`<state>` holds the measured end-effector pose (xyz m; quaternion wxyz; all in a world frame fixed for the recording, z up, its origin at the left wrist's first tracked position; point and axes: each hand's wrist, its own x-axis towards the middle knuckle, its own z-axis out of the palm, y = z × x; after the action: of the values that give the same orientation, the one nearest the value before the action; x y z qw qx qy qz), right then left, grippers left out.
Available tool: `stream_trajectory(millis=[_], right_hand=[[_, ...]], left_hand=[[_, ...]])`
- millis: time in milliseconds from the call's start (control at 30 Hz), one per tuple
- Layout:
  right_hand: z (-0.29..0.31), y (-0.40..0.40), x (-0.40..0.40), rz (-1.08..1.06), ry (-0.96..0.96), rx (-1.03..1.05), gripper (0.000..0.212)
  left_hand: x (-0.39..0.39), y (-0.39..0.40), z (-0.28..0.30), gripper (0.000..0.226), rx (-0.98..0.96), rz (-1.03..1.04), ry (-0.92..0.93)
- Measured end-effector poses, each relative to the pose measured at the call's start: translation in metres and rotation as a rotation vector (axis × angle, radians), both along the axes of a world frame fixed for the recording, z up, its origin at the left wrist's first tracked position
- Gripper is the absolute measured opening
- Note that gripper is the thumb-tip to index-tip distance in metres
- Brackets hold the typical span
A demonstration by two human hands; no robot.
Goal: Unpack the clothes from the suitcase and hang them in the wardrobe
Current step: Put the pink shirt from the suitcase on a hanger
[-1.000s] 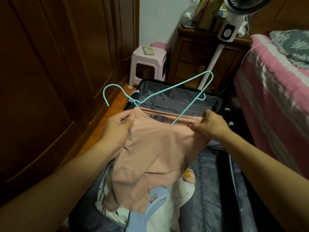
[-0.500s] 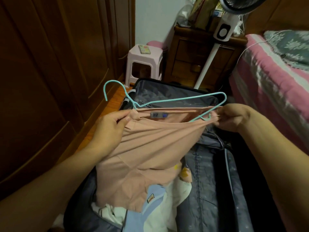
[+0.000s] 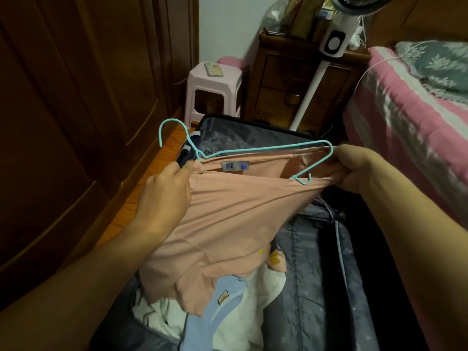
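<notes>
Both hands stretch a pink shirt (image 3: 235, 211) between them: left hand (image 3: 164, 196) grips its left edge, right hand (image 3: 359, 168) grips the right; a hanger (image 3: 253, 149) sits in its neck; below, the suitcase (image 3: 316, 287) holds more clothes (image 3: 235, 312).

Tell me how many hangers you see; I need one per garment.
1: a teal hanger, partly inside the pink shirt held over the suitcase. Others may be out of view.

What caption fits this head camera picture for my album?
Two hands stretch a pink shirt onto a teal hanger above the open suitcase.
</notes>
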<state>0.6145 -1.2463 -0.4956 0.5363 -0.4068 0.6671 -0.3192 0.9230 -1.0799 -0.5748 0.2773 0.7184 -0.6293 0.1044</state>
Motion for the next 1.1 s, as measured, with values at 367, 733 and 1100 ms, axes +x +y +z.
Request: stream_trajectory(millis=[367, 733, 1100], right_hand=[[-0.033, -0.004, -0.015, 0.007, 0.033, 0.110, 0.040], [0.012, 0.009, -0.009, 0.222, 0.236, -0.287, 0.019], [0.014, -0.006, 0.019, 0.862, 0.900, -0.916, 0.047]], left_hand=[[-0.016, 0.003, 0.010, 0.022, -0.119, -0.159, 0.046], [-0.025, 0.008, 0.008, 0.020, -0.030, -0.326, -0.032], [-0.001, -0.006, 0.073, 0.026, -0.173, -0.144, 0.610]])
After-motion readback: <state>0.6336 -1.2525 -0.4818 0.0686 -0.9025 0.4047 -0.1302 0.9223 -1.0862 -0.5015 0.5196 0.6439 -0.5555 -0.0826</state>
